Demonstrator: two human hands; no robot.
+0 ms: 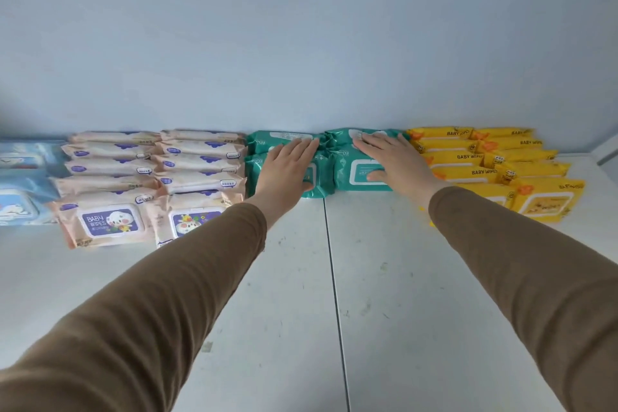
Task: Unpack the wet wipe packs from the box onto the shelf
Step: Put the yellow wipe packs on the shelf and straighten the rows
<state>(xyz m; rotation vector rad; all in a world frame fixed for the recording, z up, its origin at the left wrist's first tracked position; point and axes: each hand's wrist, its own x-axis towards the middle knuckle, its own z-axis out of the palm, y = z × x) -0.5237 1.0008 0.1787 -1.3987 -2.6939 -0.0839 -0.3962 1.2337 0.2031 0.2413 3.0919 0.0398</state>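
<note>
Teal packs (pixel 351 174) between peach packs (pixel 110 177) and yellow packs (pixel 485 157).

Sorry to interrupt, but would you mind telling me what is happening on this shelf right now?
A person is shelving wet wipe packs. The left hand and right hand lie flat on two stacks of teal packs against the wall. Pink packs stand to their left, yellow packs to their right, all on the white shelf.

"BABY WIPES" on yellow packs (pixel 481 157), "BABY WIPES" on peach pack (pixel 103 219)
</note>
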